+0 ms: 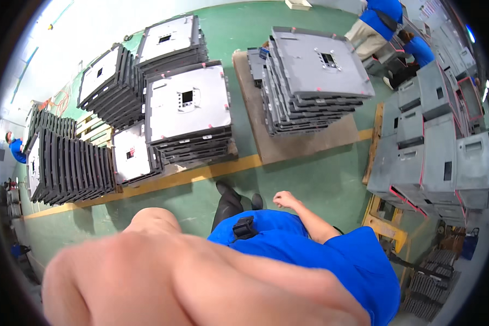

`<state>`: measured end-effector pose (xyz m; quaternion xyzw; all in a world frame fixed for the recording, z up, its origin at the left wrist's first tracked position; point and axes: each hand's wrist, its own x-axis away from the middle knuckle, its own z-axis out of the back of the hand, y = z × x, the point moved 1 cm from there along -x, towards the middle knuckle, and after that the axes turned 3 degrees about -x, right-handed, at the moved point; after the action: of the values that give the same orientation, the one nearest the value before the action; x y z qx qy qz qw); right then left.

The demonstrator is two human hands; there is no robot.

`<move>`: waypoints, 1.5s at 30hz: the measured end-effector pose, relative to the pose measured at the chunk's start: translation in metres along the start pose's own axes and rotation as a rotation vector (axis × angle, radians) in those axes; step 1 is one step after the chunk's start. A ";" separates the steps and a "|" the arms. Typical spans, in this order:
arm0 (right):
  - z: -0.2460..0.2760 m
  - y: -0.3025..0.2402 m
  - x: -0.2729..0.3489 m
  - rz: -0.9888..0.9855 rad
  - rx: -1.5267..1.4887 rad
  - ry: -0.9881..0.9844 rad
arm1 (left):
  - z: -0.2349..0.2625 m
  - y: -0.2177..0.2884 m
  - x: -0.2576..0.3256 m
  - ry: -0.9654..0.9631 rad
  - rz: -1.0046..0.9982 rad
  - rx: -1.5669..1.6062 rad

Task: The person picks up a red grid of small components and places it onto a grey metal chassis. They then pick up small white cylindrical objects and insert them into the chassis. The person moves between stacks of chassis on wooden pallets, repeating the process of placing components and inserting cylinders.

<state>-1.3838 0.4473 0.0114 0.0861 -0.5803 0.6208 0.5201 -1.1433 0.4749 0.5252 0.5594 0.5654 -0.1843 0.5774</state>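
Observation:
My left hand (130, 266) is raised very close to the camera and fills the lower left of the view, large and blurred. Its fingers are hidden, so whether it holds anything cannot be made out. My right hand (284, 199) hangs beside my blue shirt, above the green floor, its fingers loosely curled together with nothing seen in them. It touches none of the stacks. Ahead of it, a tall stack of grey plastic panels (315, 65) rests on a brown board (309, 144). A black buckle (244, 227) shows on my shirt.
More stacks of dark-edged panels (187, 103) stand left, behind a yellow floor line (195, 175). Black panels (76, 168) stand on edge farther left. Grey bins (410, 141) are piled right, near a yellow pallet jack (384, 225). Two people in blue (383, 22) are at far right.

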 end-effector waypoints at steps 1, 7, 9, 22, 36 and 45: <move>0.004 0.024 0.013 -0.095 -0.073 0.019 | -0.010 -0.009 -0.001 -0.006 0.007 0.035; 0.027 0.168 0.071 -0.493 0.292 -0.073 | -0.056 -0.039 -0.005 -0.037 0.026 0.109; 0.032 0.180 0.077 -0.563 0.138 -0.018 | -0.063 -0.041 -0.003 -0.039 0.015 0.137; -0.025 -0.002 -0.007 -0.045 0.106 -0.028 | -0.090 0.033 0.042 0.049 -0.015 0.059; -0.122 -0.141 -0.040 0.291 0.553 -0.262 | -0.009 0.136 0.249 1.232 0.100 -0.710; 0.095 -0.185 -0.038 0.528 0.557 0.525 | -0.080 0.006 0.573 2.086 0.908 -0.565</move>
<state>-1.2759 0.3101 0.1309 -0.0883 -0.2424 0.8649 0.4306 -1.0067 0.7854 0.0570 0.4420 0.5342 0.7189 -0.0496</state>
